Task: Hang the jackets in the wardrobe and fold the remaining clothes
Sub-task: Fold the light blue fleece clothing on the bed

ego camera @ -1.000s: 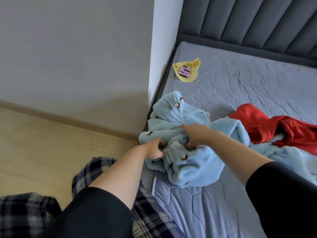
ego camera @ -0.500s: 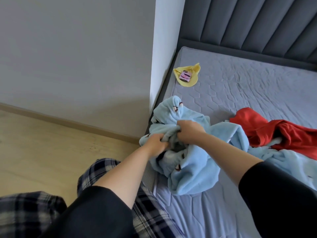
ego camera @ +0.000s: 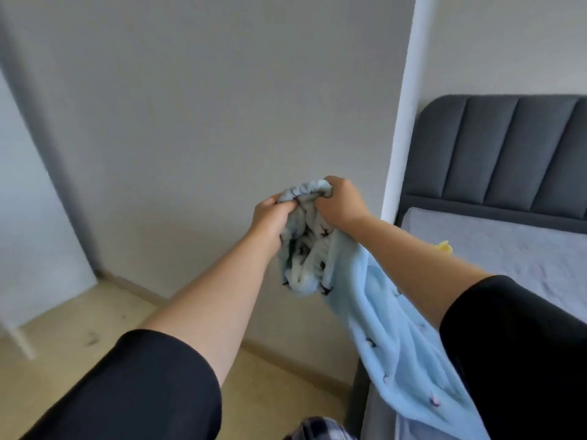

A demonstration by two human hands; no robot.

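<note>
Blue fleece garment [ego camera: 374, 312]: raised off the bed [ego camera: 508, 249], where it lay bunched a moment ago.
Left hand [ego camera: 273, 217] and right hand [ego camera: 340, 201], each grip clamped on the gathered edge; cloth hangs beside the bed. Likely next: shake out, then fold.

Soft even daylight, moderately bright; source out of view; wall [ego camera: 206, 122] shades darker toward floor [ego camera: 79, 344]
Motion blur heavy at left margin, white post [ego camera: 19, 338] streaked; slight softness on left hand [ego camera: 270, 217], right hand [ego camera: 341, 201], light blue garment [ego camera: 365, 306]; headboard [ego camera: 508, 147] sharper
Wide-angle bend: wall corner [ego camera: 401, 122] leans, verticals tilt toward frame edges; contrast low, colours muted
</note>
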